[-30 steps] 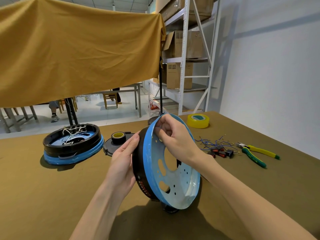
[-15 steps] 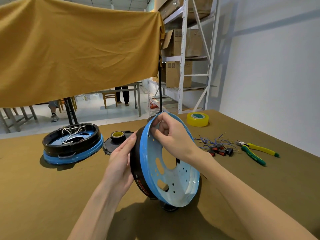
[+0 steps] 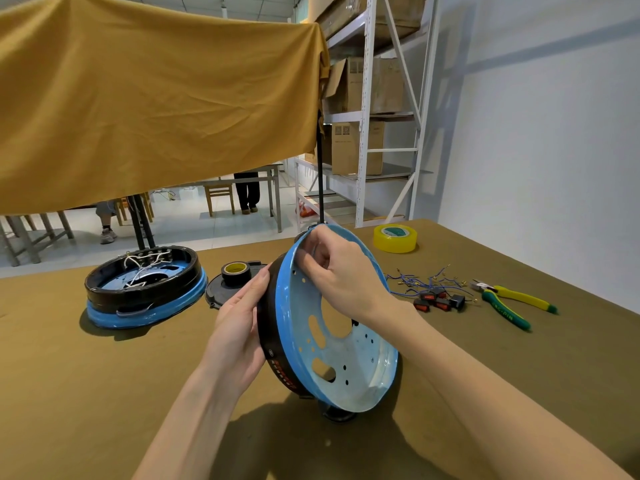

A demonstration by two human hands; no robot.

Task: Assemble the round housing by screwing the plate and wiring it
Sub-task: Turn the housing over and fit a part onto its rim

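Note:
A round housing (image 3: 349,368), black ring with a blue-rimmed pale plate full of holes, stands on edge at the table's centre, its inside facing right. My left hand (image 3: 242,327) holds its black outer wall from the left. Inside the dish near the top rim, my right hand (image 3: 332,268) has its fingertips pinched together; what they hold is hidden. A second housing (image 3: 142,289) with white wires inside lies flat at the left. Loose blue wires (image 3: 422,280) and red-and-black connectors (image 3: 438,301) lie to the right.
Green-and-yellow pliers (image 3: 509,304) lie at the right. A yellow tape roll (image 3: 394,238) sits at the far edge. A black lid with a small tape roll (image 3: 235,271) lies behind the held housing. An ochre cloth hangs over the far left; shelving stands beyond the table.
The housing and both hands have shifted slightly left and up. My right hand's fingers have worked a little at the upper rim.

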